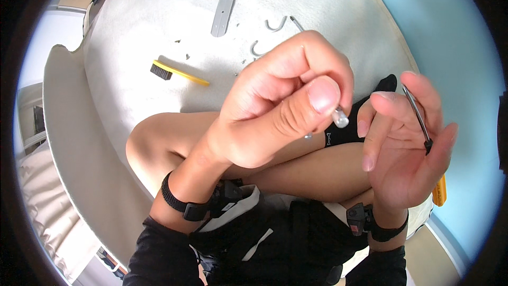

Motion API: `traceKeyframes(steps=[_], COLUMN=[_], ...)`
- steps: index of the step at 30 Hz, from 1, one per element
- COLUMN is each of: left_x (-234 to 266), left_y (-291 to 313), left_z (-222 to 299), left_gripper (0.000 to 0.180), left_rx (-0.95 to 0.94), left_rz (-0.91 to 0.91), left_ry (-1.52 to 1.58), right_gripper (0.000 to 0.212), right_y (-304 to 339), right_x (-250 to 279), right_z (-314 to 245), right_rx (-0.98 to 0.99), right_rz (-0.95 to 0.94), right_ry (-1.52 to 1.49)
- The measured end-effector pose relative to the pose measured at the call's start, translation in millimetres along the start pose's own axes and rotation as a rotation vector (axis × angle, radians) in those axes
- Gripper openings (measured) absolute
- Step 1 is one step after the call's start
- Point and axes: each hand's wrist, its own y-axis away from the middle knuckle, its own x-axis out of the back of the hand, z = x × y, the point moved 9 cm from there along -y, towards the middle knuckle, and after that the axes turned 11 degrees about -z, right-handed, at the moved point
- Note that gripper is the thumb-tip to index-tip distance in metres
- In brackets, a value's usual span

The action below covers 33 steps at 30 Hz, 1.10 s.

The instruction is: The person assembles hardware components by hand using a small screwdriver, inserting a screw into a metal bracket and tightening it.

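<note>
A seated person's left hand (275, 106) pinches a small clear glass-like capsule (340, 118) between thumb and curled fingers, raised at the frame's centre for close inspection. At three o'clock, the right hand (407, 148), palm loosely open, steadies a thin black-tipped metal rod (418, 119). A yellow-handled brush (177, 72) lies at ten o'clock on the white cloth (132, 32).

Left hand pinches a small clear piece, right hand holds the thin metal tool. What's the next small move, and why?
Probably bring the left hand and its small clear piece rightward to the thin metal tool in the right hand. The two are held apart, at about the same height.
</note>
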Motion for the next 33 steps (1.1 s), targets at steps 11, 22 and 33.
traceKeyframes(steps=[11, 22, 33], left_x=[-2, 2, 2], left_y=[1, 3, 3], left_z=[1, 1, 5], left_gripper=[0.026, 0.026, 0.028], left_rx=[-0.019, 0.005, -0.015], left_rz=[0.004, 0.015, 0.049], left_ry=[-0.048, -0.022, -0.088], right_gripper=[0.064, 0.066, 0.032], right_y=[-1, -3, -2], right_x=[-6, -7, -9], right_z=[1, 2, -5], right_rx=[-0.014, -0.019, -0.06], right_rz=[-0.051, -0.014, 0.108], right_ry=[0.089, 0.089, 0.092])
